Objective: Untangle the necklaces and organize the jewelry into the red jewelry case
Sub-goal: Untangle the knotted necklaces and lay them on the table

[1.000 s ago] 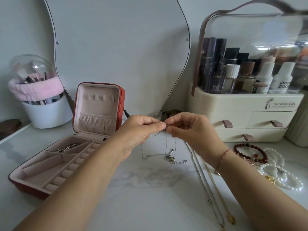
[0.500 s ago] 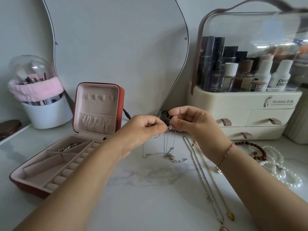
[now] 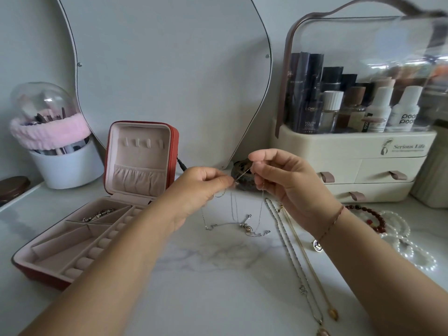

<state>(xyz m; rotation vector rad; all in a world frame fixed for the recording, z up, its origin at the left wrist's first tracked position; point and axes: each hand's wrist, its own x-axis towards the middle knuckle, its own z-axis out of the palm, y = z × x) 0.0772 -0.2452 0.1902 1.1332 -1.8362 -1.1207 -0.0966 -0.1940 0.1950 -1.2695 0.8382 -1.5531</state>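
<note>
The red jewelry case point(image 3: 176, 151) lies open at the left of the marbled table point(image 3: 213, 294), soft pink tray facing up, one silvery piece point(image 3: 98, 214) in a rear compartment. Right of it, the left hand point(image 3: 201, 187) pinches a hair-thin silver chain point(image 3: 233, 207). A short taut stretch slants up to the right hand point(image 3: 286, 180), which is also pinching it. Limp loops hang below, ends and pendant resting on the table. The case lies nearer the left hand. Further right, two long twisted necklaces point(image 3: 294, 253) run straight toward the person, then red beads point(image 3: 368, 215) and pearl bracelets point(image 3: 402, 241).
</note>
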